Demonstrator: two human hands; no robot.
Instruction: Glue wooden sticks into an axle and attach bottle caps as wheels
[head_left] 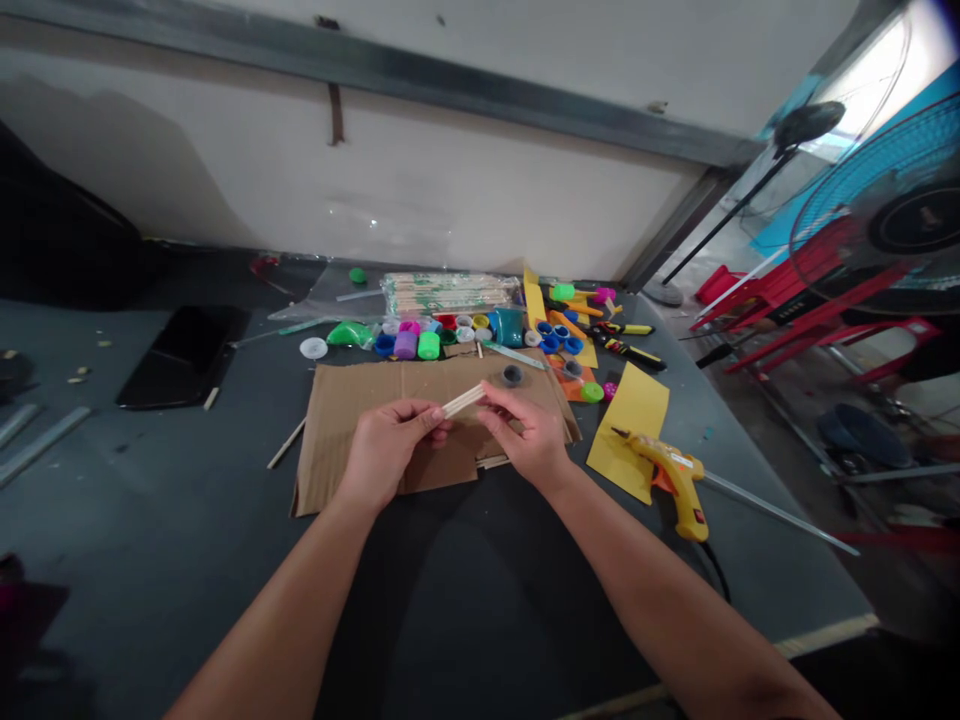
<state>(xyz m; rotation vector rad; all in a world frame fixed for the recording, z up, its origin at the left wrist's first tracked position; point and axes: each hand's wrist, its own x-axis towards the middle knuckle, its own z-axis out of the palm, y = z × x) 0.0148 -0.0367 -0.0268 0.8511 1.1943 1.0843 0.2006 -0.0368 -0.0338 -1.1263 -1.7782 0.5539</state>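
Between my two hands I hold a few short, pale wooden sticks (463,401) side by side, above a piece of brown cardboard (337,440). My left hand (390,445) pinches their left end between thumb and fingers. At the right end, the thumb and fingers of my right hand (529,432) close on them. A dark grey bottle cap (511,375) sits on the cardboard just beyond my right hand. More pale sticks (493,462) lie at the cardboard's near edge, partly hidden below my right hand. Another stick (287,444) lies left of the cardboard.
A yellow glue gun (675,475) with a clear glue stick rests at right, its tip over a yellow sheet (637,410). Behind the cardboard are coloured caps (406,344), bagged sticks (450,293) and pliers (630,348). A black phone (180,358) lies left; a fan (915,220) stands right.
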